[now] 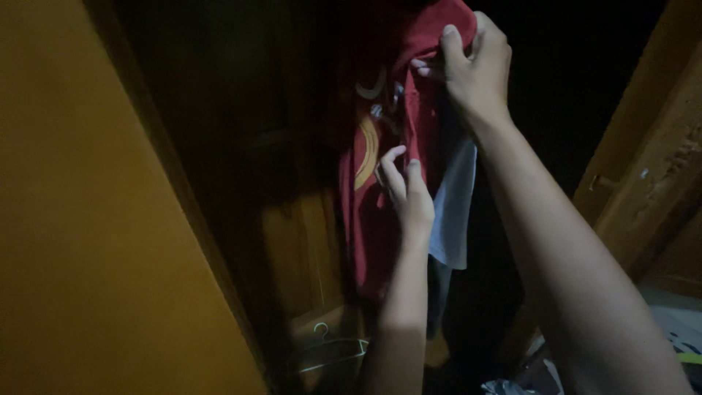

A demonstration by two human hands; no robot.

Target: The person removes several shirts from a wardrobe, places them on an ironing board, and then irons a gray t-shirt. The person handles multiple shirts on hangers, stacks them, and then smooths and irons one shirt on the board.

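Red fabric, soft and creased, formed a garment (380, 219) that hung inside a dark wooden wardrobe (307, 241). The right hand (475, 66) was closed around the bunched upper edge of the garment, thumb and fingers pinching the cloth. The left hand (406, 194) lay lower against the garment front, fingers curled and partly closed; whether it gripped the cloth could not be told. A curved yellow print (367, 155) marked the red fabric. A pale cloth (453, 212) hung just behind the left hand. A wire hanger (329, 351) lay at the wardrobe floor. The wardrobe interior was mostly lost in shadow, and an orange panel (80, 219) filled the left side.
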